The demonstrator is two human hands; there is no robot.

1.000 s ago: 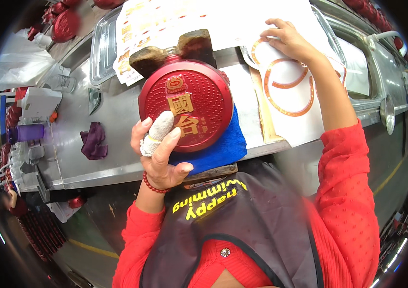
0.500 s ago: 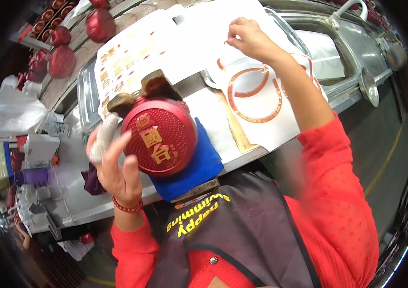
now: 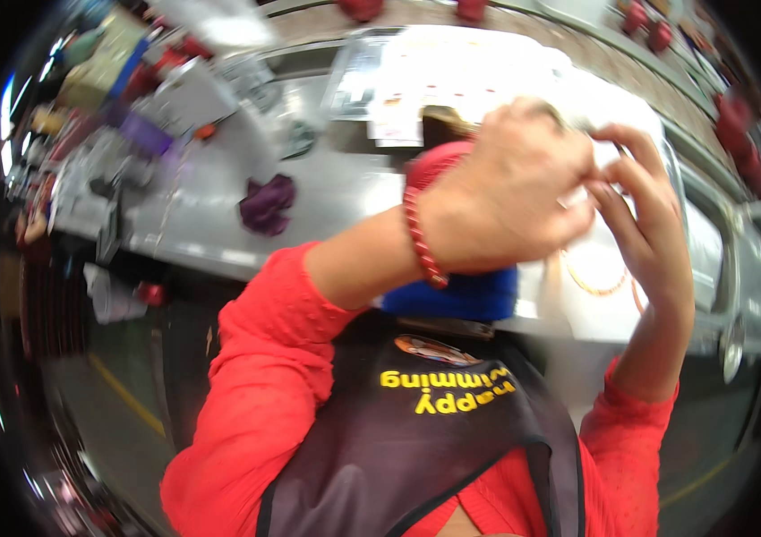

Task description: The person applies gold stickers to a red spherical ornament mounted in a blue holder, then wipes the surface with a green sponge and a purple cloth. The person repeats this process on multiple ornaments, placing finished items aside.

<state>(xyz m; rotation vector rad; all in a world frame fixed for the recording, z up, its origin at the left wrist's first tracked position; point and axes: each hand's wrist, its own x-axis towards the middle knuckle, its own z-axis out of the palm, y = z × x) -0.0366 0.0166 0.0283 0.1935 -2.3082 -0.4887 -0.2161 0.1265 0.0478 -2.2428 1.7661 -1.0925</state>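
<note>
My left hand (image 3: 510, 192), with a red bracelet at its wrist, reaches across to the right, its fingers curled and blurred by motion. Close beside it, my right hand (image 3: 649, 215) is bent in a pinch, fingertips meeting the left hand's. A small white piece (image 3: 573, 197) shows between the two hands; its kind is too blurred to tell. Behind my left hand and wrist, a round red bottle (image 3: 434, 163) is mostly hidden, its lettered face covered. The bottle rests on a blue cloth (image 3: 466, 295) at the table's near edge.
White sticker sheets (image 3: 452, 67) lie beyond the bottle. Orange-red curved strips (image 3: 595, 285) are near my right forearm. On the metal table (image 3: 192, 210) sits a crumpled purple cloth (image 3: 267, 204); cartons and plastic wrap crowd its far left. Sink basins stand at the right.
My left hand has swung rightward over the bottle to meet my right hand, which has come back from above the sheets. The view has turned, shifting the table's contents.
</note>
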